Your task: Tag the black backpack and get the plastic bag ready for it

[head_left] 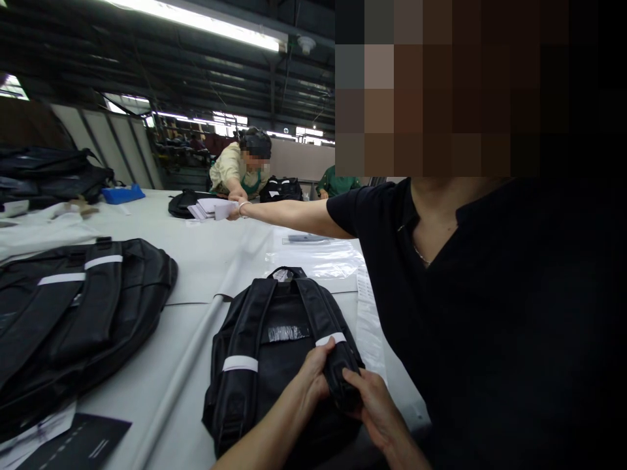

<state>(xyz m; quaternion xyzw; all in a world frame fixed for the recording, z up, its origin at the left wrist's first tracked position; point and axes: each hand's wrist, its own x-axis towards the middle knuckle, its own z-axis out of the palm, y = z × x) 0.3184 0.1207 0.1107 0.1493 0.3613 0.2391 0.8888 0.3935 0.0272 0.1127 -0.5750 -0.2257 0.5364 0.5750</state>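
Both hands grip one strap of a black backpack (274,352), lower centre of frame.
Left hand (316,375) and right hand (369,398) are closed around the shoulder strap (343,372); backpack lies flat on the counter (206,254).

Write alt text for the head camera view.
Both hands, left hand and right hand, grip a shoulder strap of a black backpack lying on a white table. A co-worker in black reaches toward papers.
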